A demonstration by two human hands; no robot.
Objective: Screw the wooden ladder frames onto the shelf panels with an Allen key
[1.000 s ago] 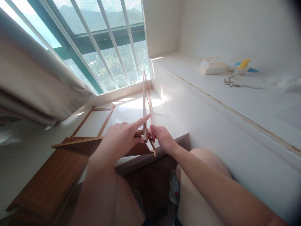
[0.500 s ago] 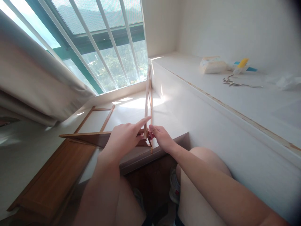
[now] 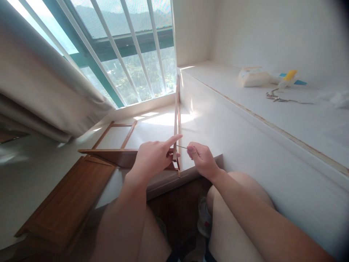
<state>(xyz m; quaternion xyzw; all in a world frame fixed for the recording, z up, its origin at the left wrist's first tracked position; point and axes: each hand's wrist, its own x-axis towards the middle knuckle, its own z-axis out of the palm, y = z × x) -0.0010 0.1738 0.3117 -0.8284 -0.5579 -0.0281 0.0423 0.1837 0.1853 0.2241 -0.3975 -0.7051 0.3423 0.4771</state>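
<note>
My left hand [image 3: 151, 158] grips the corner of a brown wooden frame [image 3: 176, 120] standing on edge, its index finger stretched along the wood. A wooden panel [image 3: 109, 156] joins this corner and runs off to the left, partly hidden behind the hand. My right hand [image 3: 201, 158] is closed on a thin metal rod [image 3: 181, 147] that looks like a hex key. The rod points left, and its tip meets the upright frame piece near my left fingers. Its other end is hidden in my fist.
A flat wooden frame [image 3: 128, 135] and a brown wooden board [image 3: 65, 196] lie to the left. On the white ledge [image 3: 231, 83] at right are a tissue pack [image 3: 253, 77], a yellow-capped bottle [image 3: 289, 77] and metal hardware [image 3: 283, 99]. A barred window and curtain [image 3: 54, 80] are ahead.
My right hand has drawn back to the right from the frame corner, so the thin rod now shows between it and the wood. My left hand keeps its hold; the view has shifted slightly.
</note>
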